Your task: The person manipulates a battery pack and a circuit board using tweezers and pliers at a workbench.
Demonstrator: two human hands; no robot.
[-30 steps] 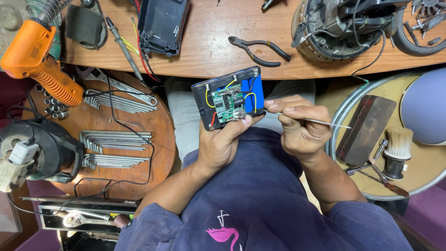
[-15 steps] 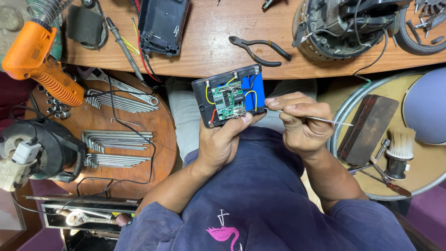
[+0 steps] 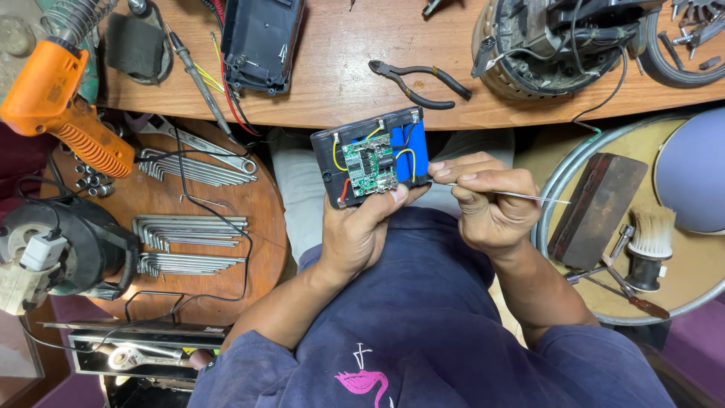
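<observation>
While left hand [image 3: 361, 234] grips open battery pack [image 3: 371, 157] upright, circuit board facing me, my right hand [image 3: 487, 202] pinches thin metal probe [image 3: 521, 196], long axis sideways, tip just right of pack.

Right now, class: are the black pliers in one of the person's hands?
No, the black pliers lie untouched on the wooden bench, apart from both hands.

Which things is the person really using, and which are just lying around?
In use:
- left hand holds the opened battery pack
- green circuit board on it
- right hand pinches a thin metal probe

Lying about:
- black pliers
- orange heat gun
- wrenches
- brush
</observation>
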